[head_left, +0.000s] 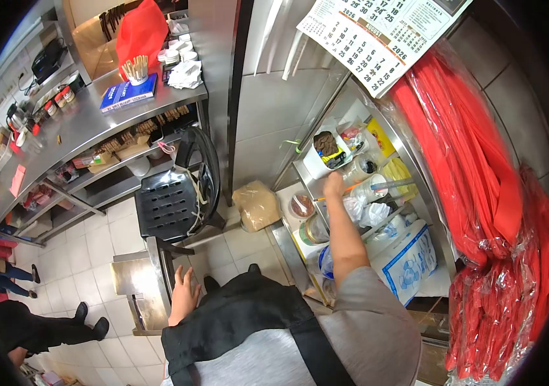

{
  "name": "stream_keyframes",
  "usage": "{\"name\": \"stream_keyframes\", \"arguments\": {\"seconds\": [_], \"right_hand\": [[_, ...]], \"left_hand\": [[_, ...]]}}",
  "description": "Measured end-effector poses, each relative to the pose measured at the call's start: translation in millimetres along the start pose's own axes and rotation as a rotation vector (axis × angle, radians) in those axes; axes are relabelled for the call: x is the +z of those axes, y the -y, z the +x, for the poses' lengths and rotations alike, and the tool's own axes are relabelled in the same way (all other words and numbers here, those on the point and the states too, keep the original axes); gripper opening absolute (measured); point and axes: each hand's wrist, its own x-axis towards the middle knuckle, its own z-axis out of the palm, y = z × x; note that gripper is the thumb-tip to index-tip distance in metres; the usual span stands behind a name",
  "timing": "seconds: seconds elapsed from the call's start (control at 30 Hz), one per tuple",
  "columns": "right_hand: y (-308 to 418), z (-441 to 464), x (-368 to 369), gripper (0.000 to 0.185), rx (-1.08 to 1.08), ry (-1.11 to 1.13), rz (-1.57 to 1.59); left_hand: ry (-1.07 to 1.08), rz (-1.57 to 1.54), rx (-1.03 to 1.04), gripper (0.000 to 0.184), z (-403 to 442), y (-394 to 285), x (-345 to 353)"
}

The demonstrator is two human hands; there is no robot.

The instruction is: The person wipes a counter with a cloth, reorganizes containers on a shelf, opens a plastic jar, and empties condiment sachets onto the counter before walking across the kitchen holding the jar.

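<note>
My right hand (pixel 334 185) reaches over the metal shelf, just below a white container (pixel 316 165) that holds something brown and a yellow and black item. Its fingers are bent down and mostly hidden, so what they hold, if anything, does not show. A pencil-like orange stick (pixel 352 187) and a white cup (pixel 371 188) stand right of the hand. My left hand (pixel 185 293) is held low beside the black apron (pixel 242 315), fingers spread, with nothing in it, near a metal-topped stand (pixel 140 283).
Red plastic-wrapped bundles (pixel 467 161) hang at the right below a calendar (pixel 377 38). A black chair (pixel 173 202) and a wrapped brown box (pixel 256 206) stand ahead. Left is a long steel counter (pixel 88 122). Two people (pixel 43 325) (pixel 7 278) are at the lower left.
</note>
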Motion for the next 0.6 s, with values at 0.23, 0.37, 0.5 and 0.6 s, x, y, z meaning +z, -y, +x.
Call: {"name": "stream_keyframes", "arguments": {"seconds": [0.23,0.37,0.5,0.6], "right_hand": [[-1.9,-19.8,12.0,0.016,0.03,-0.045,0.03],[-19.1,-31.6,-58.1,0.015,-0.061,-0.034,0.19],[-43.0,-38.9,-154.7,0.019,-0.034,-0.569,0.284],[-69.8,-24.3,-166.7,0.022,0.061,-0.552,0.2]], "left_hand": [[0.045,0.039,0.003,0.057,-7.5,10.3,8.2],[0.123,0.046,0.003,0.061,-2.1,18.0,13.9],[0.135,0.046,0.086,0.058,9.3,15.4,9.0],[0.156,0.053,0.139,0.056,22.7,16.2,11.0]]}}
